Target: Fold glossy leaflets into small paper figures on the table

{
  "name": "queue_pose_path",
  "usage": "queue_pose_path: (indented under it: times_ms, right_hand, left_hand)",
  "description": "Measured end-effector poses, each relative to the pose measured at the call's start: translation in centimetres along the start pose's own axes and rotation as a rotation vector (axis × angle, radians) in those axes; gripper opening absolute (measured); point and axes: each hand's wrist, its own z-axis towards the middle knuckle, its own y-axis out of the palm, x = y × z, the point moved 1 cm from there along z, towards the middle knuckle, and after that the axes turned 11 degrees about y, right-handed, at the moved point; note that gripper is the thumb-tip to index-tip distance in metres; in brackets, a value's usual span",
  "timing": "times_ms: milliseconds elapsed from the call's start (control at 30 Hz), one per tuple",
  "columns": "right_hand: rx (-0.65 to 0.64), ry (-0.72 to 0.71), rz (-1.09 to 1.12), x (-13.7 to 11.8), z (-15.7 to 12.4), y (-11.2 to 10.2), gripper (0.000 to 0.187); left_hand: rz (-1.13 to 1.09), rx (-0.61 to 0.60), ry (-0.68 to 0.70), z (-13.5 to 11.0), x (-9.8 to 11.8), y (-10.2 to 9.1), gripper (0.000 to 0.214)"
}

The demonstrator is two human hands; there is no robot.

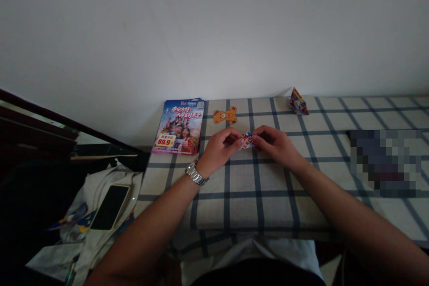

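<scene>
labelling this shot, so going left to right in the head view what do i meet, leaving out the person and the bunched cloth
Phone, stack of flyers, bear cutout, small printed paper, triangular folded paper, pixelated patch.

Free to pass over desk [321, 145] between right hand [275, 144] and pyramid [296, 103], but hemmed in by flyers [179, 125] at left, bear [220, 117] beyond left hand [224, 145], wall [234, 31] behind.
</scene>
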Motion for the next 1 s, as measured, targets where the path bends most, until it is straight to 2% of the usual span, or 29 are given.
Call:
queue_pose_path:
  times_ms: [300,467,600,867,1000]
  right_hand:
    - [0.041,-0.077,-0.12,-0.21,-0.15,-0.08,0.02]
    - [0.013,-0.108,-0.175,-0.31,-0.28,-0.04,0.016]
    - [0.008,-0.121,-0.203,-0.38,-0.39,0.08,0.016]
    - [0.007,0.003,0.007,-0.2,-0.18,0.05,0.029]
    - [-0.008,0.02,0.066,-0.06,-0.01,-0.03,0.032]
  left_hand:
    - [-0.016,-0.055,-0.008,-0.17,-0.01,0.26,0.015]
    - [-0.029,-0.031,-0.024,-0.19,-0.14,0.3,0.021]
    - [-0.009,-0.021,-0.031,-0.18,-0.31,0.38,0.018]
    - [-0.033,0.067,-0.021,-0.13,-0.49,-0.07,0.017]
    - [-0.036,0.088,-0.013,-0.12,-0.5,-0.22,0.018]
